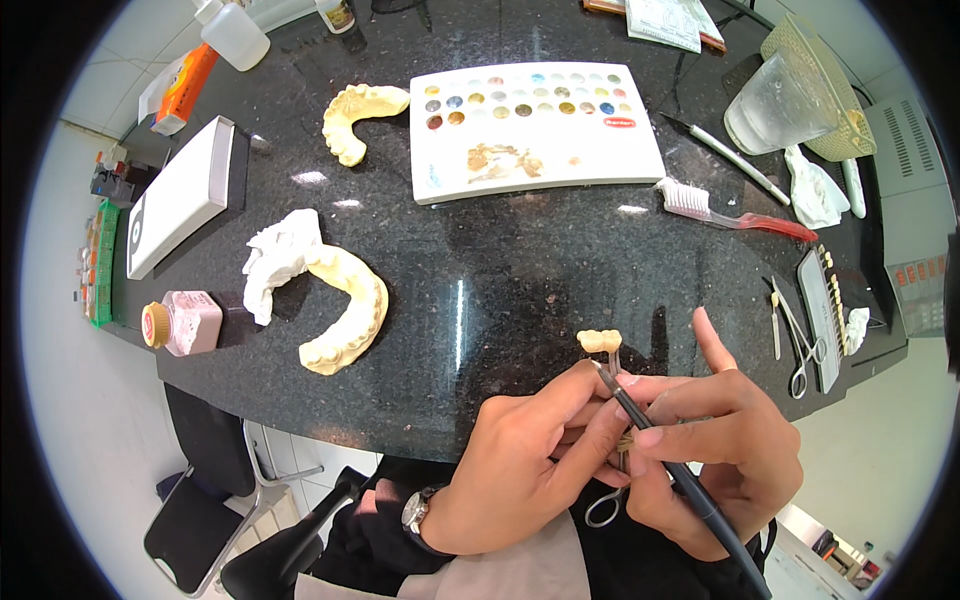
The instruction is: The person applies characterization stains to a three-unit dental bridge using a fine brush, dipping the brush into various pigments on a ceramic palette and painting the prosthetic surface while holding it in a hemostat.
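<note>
Left hand (520, 455) grasping metal forceps (614, 362) — tooth crowns (599, 341) at the tip, right hand (738, 440) pinching black brush (705, 502)

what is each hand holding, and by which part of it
Right hand: a dark-handled brush, near its tip. Left hand: metal forceps, around the middle, tooth crowns at their tips.

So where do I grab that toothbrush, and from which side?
Probably pinch the toothbrush by the middle of its red handle, coming from the near side, where the person sits. The handle is long and slim, the bristles are at the left end, and a crumpled white tissue lies just beyond the handle.
</note>
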A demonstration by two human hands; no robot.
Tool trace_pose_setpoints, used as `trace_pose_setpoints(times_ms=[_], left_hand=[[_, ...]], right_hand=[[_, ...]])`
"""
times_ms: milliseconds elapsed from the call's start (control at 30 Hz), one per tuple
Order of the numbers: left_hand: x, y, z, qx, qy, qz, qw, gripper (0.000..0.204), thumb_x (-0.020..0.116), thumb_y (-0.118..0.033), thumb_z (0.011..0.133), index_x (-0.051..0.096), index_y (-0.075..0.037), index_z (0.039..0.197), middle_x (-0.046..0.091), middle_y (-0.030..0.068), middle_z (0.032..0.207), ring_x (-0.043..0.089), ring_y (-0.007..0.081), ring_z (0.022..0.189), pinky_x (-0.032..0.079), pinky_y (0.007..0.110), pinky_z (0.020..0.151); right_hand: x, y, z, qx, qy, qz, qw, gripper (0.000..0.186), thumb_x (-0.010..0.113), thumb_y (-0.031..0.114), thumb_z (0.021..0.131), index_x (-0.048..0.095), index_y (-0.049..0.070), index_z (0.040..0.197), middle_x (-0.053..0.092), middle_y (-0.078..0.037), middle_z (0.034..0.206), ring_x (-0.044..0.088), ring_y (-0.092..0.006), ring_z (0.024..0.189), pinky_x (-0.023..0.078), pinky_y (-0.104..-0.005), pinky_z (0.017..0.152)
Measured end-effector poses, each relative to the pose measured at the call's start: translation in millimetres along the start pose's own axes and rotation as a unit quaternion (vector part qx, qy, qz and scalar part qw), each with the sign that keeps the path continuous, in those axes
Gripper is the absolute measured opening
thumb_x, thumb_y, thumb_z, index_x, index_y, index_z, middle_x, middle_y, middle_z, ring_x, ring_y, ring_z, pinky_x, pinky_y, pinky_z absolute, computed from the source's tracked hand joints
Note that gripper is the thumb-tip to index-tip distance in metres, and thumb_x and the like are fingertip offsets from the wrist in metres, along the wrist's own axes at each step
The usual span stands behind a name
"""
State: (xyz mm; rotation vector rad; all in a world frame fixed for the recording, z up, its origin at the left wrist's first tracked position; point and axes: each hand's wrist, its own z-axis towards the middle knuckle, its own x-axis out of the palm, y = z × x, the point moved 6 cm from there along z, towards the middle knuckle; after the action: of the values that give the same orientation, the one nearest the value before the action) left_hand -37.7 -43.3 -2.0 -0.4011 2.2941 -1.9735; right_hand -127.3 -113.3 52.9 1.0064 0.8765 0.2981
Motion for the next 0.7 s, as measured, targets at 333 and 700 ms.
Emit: trace_pose_setpoints(times_ms=[333, 700], left_hand=[[-0.9, 1.1, -0.9, 0.007, -0.012, 0.005, 1.000, 0.019, 0.049, -0.003, 0.090, 0.050, 0.006, 0.106, 0.064, 0.0109, 0.084, 0.066, 0.0154, 0.073, 0.056, 0.025, 0.059], [-0.1, 2.6, -0.9, 0.000, -0.015, -0.004, 1.000, 0.019, 0.050, -0.004, 0.090, 0.050, 0.006, 0.106, 0.064, 0.0111, 0.086, 0.066, 0.0155, 0.075, 0.056, 0.025, 0.060]], right_hand=[[-0.5, -1.8, 1.4, -0.010, 0.009, -0.003, 1.000, 0.016, 0.067, 0.004, 0.065, 0.059, 0.009, 0.078, 0.062, -0.008, 0.073, 0.066, -0.0250, 0.078, 0.024, -0.0616, 0.099], [0.1, -2.7, -0.3, 0.021, -0.022, -0.006, 1.000, 0.013, 0.068, 0.007, 0.067, 0.058, 0.009, 0.075, 0.061, -0.007, 0.069, 0.067, -0.0245, 0.075, 0.026, -0.0605, 0.099]])
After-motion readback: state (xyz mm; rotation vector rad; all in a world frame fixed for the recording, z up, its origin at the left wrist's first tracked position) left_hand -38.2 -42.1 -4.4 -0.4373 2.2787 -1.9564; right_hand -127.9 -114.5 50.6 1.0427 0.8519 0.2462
